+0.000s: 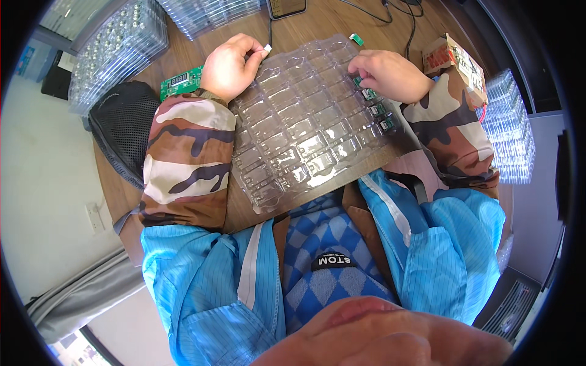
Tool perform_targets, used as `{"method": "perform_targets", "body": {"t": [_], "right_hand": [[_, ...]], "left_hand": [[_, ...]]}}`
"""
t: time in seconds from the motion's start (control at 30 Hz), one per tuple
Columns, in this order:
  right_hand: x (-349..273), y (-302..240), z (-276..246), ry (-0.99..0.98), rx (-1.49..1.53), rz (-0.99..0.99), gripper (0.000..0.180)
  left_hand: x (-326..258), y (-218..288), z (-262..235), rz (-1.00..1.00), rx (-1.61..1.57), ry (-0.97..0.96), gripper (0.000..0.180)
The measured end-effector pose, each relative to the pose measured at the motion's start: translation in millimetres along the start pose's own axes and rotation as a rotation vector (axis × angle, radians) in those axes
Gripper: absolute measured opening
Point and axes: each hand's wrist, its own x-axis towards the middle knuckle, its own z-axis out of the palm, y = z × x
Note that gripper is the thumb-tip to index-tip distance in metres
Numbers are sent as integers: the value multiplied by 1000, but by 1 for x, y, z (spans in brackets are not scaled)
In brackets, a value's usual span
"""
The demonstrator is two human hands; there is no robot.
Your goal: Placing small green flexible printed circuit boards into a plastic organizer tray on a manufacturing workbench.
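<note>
A clear plastic blister tray (305,131) with rows of moulded pockets lies on the wooden table before me. My left hand (232,68) is at its far left edge, thumb and forefinger pinching a small white plug (267,49) on a black cable. Over the tray's far right side, my right hand (390,74) has its fingers curled together; what they hold, if anything, is hidden. Right by those fingertips is a small green circuit board (358,81). Several similar boards (378,110) sit in the pockets along the tray's right edge. Another green board (356,39) lies beyond the tray.
Beside my left wrist lies a green board with a digit display (180,82), next to a black mesh pouch (125,128). Stacks of clear trays stand far left (119,55) and right (514,128). A carton box (455,58) is by my right forearm, a phone (285,7) at the back.
</note>
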Motion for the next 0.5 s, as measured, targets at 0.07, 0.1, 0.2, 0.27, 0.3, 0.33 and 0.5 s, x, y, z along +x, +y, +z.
{"method": "perform_targets", "body": {"t": [0.07, 0.1, 0.2, 0.27, 0.3, 0.33, 0.5], "right_hand": [[0, 5, 1, -38, -32, -21, 23], [0, 5, 0, -38, -35, -22, 23], [-2, 5, -5, -62, -49, -32, 22], [-3, 6, -6, -72, -116, -63, 22], [-4, 7, -6, -78, -114, -60, 22], [-5, 7, -6, -76, -124, -94, 22], [-5, -7, -7, -137, -180, -35, 21]], "left_hand": [[0, 1, 0, -10, -23, -9, 12], [1, 0, 1, -10, -24, -5, 12], [1, -2, 3, 5, -23, -13, 13], [1, -2, 1, 2, -11, -4, 13], [0, -3, 1, 15, -3, -2, 13], [-1, -3, 1, 13, -8, -5, 13], [1, -4, 1, 21, -2, -19, 12]]}}
